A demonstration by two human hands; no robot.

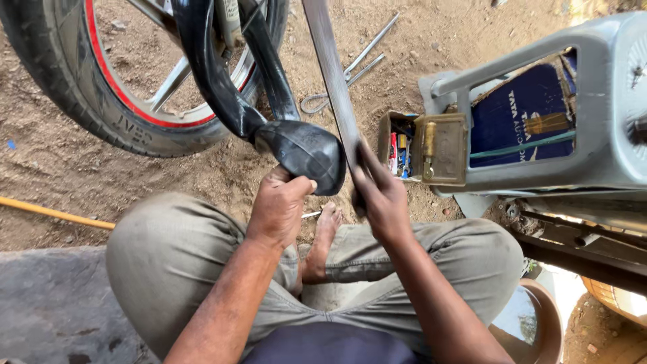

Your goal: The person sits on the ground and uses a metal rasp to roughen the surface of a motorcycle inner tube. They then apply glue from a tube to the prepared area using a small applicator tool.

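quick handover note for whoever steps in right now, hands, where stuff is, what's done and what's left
Left hand: grips the folded bulge of the black inner tube, which loops up toward the wheel.
Right hand: closed on the lower end of a long flat metal bar, leaning beside the tube.
Nearby: open small tin box on the dirt at right, two long metal tools behind the bar, water basin by the right knee.
Done: tube is outside the tyre.
Left: cannot tell from this view what work on the tube remains.
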